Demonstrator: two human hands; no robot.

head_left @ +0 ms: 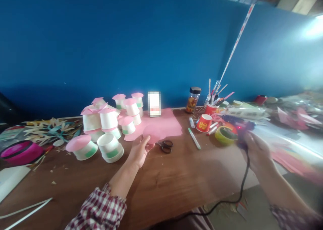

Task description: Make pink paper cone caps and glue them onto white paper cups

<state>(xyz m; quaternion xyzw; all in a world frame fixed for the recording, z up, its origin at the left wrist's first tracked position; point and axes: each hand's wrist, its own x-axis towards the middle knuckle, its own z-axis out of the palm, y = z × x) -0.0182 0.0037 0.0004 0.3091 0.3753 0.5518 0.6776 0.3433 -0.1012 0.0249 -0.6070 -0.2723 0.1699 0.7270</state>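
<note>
My left hand pinches a pink paper circle over the table. Just right of those fingers lie dark-handled scissors, and pink paper sheets spread out behind. At the right, my right hand, smeared by motion, grips a dark corded hot glue gun with a small red light. Its black cord hangs down toward the table's front edge. Left of my left hand stand white paper cups with pink tops, several of them stacked. Nearer is a topless white cup with a green patch.
Near my right hand are a yellow tape roll, a red paper cup and a green-capped marker. A lidded jar stands by the blue wall. A magenta round container sits far left.
</note>
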